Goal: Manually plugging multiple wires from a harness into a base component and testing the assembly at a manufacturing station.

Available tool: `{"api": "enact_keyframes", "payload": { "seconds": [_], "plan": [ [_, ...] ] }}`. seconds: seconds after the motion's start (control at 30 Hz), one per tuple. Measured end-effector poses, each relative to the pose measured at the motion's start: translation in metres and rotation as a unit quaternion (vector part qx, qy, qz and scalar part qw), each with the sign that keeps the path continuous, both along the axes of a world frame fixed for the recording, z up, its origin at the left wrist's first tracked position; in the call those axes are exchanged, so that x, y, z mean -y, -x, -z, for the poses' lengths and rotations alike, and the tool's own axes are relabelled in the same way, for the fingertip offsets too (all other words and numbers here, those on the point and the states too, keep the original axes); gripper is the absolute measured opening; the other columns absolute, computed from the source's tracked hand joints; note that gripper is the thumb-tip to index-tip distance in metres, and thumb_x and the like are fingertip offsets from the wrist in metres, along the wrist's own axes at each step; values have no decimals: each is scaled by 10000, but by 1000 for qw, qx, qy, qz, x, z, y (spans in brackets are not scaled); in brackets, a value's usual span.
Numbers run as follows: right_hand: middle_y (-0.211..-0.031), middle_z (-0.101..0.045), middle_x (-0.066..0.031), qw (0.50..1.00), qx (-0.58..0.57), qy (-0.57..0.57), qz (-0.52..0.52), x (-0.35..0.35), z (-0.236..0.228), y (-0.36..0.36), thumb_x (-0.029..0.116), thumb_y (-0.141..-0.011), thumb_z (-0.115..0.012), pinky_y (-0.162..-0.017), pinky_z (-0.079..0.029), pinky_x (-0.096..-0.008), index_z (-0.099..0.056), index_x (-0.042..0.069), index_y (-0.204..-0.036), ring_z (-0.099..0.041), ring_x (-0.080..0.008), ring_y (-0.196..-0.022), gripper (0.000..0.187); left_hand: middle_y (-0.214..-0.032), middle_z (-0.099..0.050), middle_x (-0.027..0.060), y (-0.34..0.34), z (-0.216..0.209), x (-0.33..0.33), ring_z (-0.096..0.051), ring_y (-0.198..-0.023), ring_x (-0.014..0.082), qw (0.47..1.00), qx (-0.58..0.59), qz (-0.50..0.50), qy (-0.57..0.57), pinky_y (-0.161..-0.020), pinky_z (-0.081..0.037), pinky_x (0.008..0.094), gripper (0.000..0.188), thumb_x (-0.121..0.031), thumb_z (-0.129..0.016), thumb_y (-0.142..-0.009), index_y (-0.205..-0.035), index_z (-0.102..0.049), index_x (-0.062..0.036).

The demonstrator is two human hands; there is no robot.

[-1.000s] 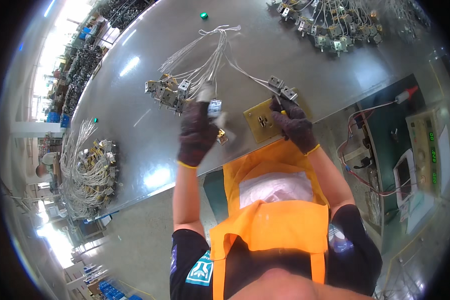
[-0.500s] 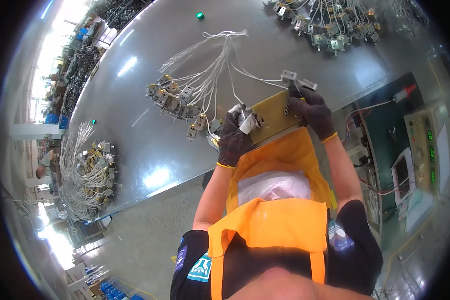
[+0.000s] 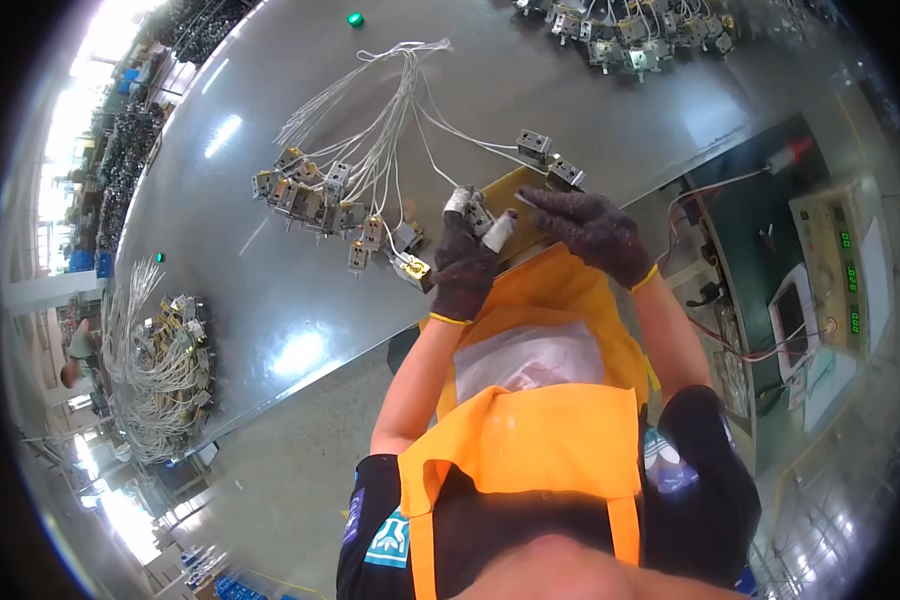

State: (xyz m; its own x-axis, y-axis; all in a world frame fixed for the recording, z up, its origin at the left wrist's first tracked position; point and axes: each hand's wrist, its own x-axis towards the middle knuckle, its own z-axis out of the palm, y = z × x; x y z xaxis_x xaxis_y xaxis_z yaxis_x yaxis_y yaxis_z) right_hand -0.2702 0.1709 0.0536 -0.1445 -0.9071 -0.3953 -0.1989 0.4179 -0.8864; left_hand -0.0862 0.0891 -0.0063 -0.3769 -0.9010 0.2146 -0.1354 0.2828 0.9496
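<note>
My left hand (image 3: 464, 268), in a dark glove with white wrapping at the fingertips, is closed on a small metal block with a white wire (image 3: 478, 216). It is at the left end of a yellowish-brown board (image 3: 510, 198) on the table's near edge. My right hand (image 3: 592, 232), in a dark glove, is over the board's right part, fingers stretched toward the left hand. I see nothing held in it. Just beyond its fingers lie two wired metal blocks, one (image 3: 534, 144) farther off and one (image 3: 566, 172) nearer. A bunch of similar blocks (image 3: 315, 200) spreads left of my left hand.
The grey metal table (image 3: 300, 290) carries more wired blocks at far right (image 3: 635, 45) and a coiled bundle (image 3: 160, 370) at left. An instrument with green digits (image 3: 832, 270) and a red-tipped lead (image 3: 785, 155) stand at right. Another person (image 3: 82, 350) is far left.
My right hand has come away from the metal blocks at the board's far right and moved toward my left hand. My left hand still grips its block. The whole view has shifted slightly.
</note>
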Motion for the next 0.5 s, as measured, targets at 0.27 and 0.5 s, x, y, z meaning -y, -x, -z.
{"api": "enact_keyframes", "payload": {
  "seconds": [0.27,0.5],
  "plan": [
    [-837,-670,-160,886,-395,208,-127,4,1,-29,208,-891,-580,-725,-511,-443,-651,62,-1070,-657,-343,-810,242,-1078,-627,163,3,14,13,-630,-984,280,970,180,74,148,-855,-497,409,607,-193,-798,-763,-1271,-503,-41],
    [-735,-674,-176,847,-498,123,-138,15,-5,-45,154,-828,-559,-641,-541,-451,-667,60,-845,-679,-343,-715,144,-983,-653,215,4,43,27,-644,-891,395,970,191,103,106,-758,-515,461,509,-235,-764,-766,-1188,-570,-28]
  ]
}}
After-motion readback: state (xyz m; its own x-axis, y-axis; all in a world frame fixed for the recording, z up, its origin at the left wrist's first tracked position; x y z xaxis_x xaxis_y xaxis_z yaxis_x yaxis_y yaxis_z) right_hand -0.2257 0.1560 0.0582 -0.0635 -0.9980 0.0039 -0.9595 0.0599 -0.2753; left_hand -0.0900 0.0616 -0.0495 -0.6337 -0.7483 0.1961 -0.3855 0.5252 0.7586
